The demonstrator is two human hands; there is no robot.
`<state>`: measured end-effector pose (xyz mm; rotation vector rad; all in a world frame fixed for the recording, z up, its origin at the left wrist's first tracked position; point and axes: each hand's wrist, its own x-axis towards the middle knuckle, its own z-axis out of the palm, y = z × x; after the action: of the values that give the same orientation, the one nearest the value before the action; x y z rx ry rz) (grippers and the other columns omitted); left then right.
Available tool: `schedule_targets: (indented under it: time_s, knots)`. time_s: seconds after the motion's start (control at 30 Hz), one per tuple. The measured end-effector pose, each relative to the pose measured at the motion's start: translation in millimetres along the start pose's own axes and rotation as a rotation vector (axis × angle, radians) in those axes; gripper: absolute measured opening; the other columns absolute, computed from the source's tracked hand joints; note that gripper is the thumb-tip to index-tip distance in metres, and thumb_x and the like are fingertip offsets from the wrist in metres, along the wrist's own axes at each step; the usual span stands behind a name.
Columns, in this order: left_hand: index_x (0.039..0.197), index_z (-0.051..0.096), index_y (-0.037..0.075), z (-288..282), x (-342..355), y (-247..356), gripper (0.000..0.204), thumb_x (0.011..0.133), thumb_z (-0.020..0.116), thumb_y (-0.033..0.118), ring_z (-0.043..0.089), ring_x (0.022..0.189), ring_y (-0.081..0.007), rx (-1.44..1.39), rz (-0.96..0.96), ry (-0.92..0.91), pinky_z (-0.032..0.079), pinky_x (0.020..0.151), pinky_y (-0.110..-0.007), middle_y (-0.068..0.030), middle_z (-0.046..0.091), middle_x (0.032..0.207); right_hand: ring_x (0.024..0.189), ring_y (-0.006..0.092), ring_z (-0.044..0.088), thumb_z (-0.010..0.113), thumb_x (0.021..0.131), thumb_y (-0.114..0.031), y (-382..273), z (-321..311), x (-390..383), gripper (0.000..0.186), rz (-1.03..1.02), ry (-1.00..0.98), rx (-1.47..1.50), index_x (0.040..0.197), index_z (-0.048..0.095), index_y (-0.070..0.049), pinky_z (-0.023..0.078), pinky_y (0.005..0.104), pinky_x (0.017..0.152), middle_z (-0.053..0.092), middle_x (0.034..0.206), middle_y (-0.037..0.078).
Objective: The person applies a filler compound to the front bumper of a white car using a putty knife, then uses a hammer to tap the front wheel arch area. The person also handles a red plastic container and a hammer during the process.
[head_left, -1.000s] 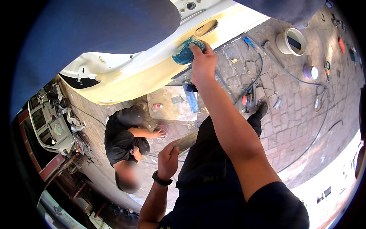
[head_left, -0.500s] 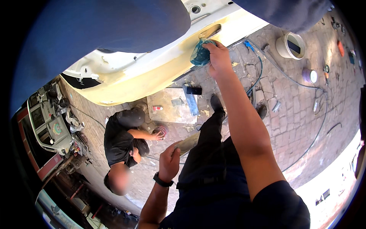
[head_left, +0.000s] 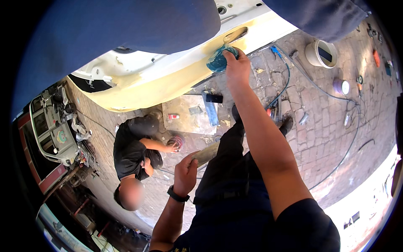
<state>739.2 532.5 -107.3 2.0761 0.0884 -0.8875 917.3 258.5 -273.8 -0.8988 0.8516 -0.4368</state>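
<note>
In my right hand (head_left: 238,70), a teal putty spreader (head_left: 216,61) smeared with pale filler is pinched between thumb and fingers. It lies against the lower part of a white car panel (head_left: 268,26), just below an oval handle recess (head_left: 237,35). Yellowish filler (head_left: 161,89) covers a long band of this panel. Lower down, in front of my body, my left hand (head_left: 185,174) is closed around one end of a flat, pale, smeared board (head_left: 206,153). My wrist and fingers partly hide how that board is gripped.
A person in black (head_left: 133,149) crouches at left, one hand on a round tin (head_left: 178,143). Beside them a stained sheet (head_left: 184,122) bears a phone (head_left: 214,98). A white bucket (head_left: 314,53), a hose (head_left: 288,80) and tools lie on the brick paving (head_left: 315,138). A vehicle (head_left: 52,128) stands far left.
My right hand and the teal spreader have moved slightly left, along the panel's lower part. The left hand still holds the board, nearly in place. The whole view has shifted a little.
</note>
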Motion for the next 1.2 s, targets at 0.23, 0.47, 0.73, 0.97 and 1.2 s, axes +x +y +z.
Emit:
schedule_targets:
  time_s: [0.23,0.47,0.73,0.97,1.2]
  knots:
    - [0.129,0.066,-0.007,-2,0,-6,0.03,0.103,0.054,0.004,0.071,0.1,-0.0182,-0.004,-0.03,-0.004,0.054,0.089,-0.033,-0.019,0.076,0.106,0.084,0.013,0.067,0.07,0.095,-0.006,16,4,-27,0.023,0.255,0.1,0.268,0.115,0.067,0.006,0.056,0.0288,0.076,0.071,0.099,0.007]
    - [0.129,0.066,-0.006,-2,-1,-7,0.03,0.103,0.055,0.005,0.071,0.101,-0.0195,0.0,-0.043,-0.002,0.055,0.089,-0.033,-0.0202,0.076,0.107,0.086,0.0111,0.064,0.07,0.095,-0.007,11,38,-28,0.021,0.078,0.143,0.13,0.111,0.069,0.006,0.053,0.0267,0.079,0.071,0.098,0.007]
    - [0.128,0.067,-0.005,1,3,-1,0.03,0.103,0.054,0.005,0.072,0.101,-0.0201,-0.003,-0.045,-0.006,0.055,0.089,-0.033,-0.0206,0.076,0.107,0.089,0.0146,0.066,0.07,0.094,-0.005,20,10,-24,0.024,0.139,0.149,0.149,0.116,0.068,0.006,0.054,0.0286,0.081,0.072,0.103,0.009]
    - [0.127,0.066,-0.007,0,-3,-10,0.029,0.105,0.053,0.005,0.063,0.09,-0.0111,-0.003,0.001,0.025,0.052,0.081,-0.028,-0.0091,0.073,0.1,0.094,0.0168,0.067,0.069,0.096,-0.005,0,31,-19,0.029,0.204,0.143,0.283,0.122,0.064,0.006,0.054,0.031,0.086,0.071,0.106,0.009]
    - [0.129,0.065,-0.008,10,-3,-8,0.03,0.105,0.052,0.004,0.067,0.102,-0.0139,-0.051,-0.012,-0.021,0.054,0.092,-0.03,-0.0134,0.075,0.11,0.089,0.0138,0.067,0.07,0.096,-0.007,2,23,-36,0.028,0.244,0.037,0.353,0.123,0.065,0.0,0.055,0.0317,0.078,0.07,0.107,0.007]
